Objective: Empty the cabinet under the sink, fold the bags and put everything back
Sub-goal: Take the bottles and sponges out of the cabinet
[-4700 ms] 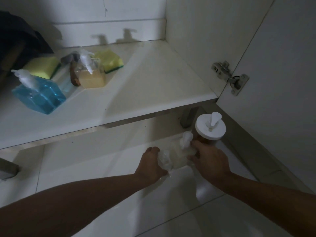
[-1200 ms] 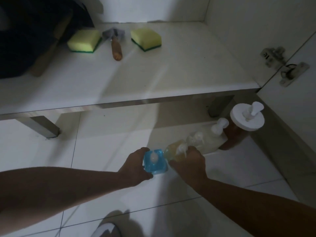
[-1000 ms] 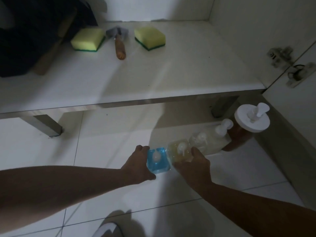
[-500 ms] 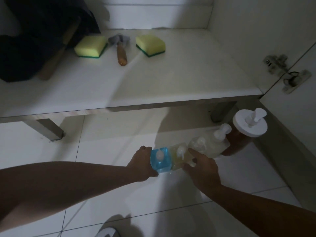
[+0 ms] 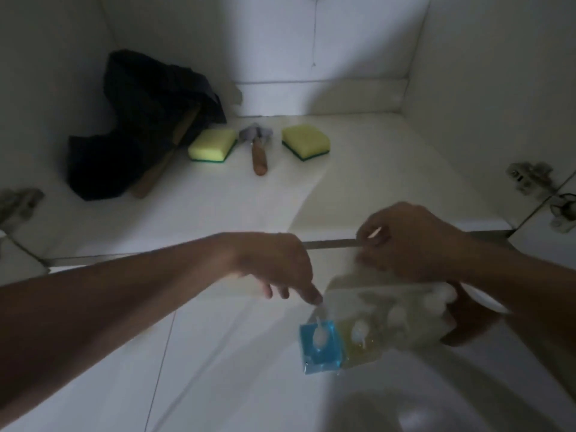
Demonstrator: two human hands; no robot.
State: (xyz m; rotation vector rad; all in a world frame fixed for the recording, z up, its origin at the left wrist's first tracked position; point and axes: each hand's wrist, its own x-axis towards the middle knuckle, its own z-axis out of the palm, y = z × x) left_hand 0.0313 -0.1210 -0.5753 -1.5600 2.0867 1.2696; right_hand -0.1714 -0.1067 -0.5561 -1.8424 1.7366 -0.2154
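Soap dispensers, a blue one (image 5: 318, 344) beside a yellow one (image 5: 360, 342), stand on the floor tiles at five o'clock, outside the cabinet. The left hand (image 5: 280, 269) hangs above them, fingers loosely spread; the right hand's (image 5: 405, 241) fingers curl, their hold unclear. Two sponges (image 5: 212, 145), a wooden-handled brush (image 5: 258, 151) and dark bags (image 5: 137, 126) remain on the shelf (image 5: 374, 182) at eleven: emptying looks unfinished, folding not begun.

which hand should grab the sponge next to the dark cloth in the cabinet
Probably the left hand: it is open, holds nothing, and is on the side of that sponge. The right hand is farther right, fingers curled.
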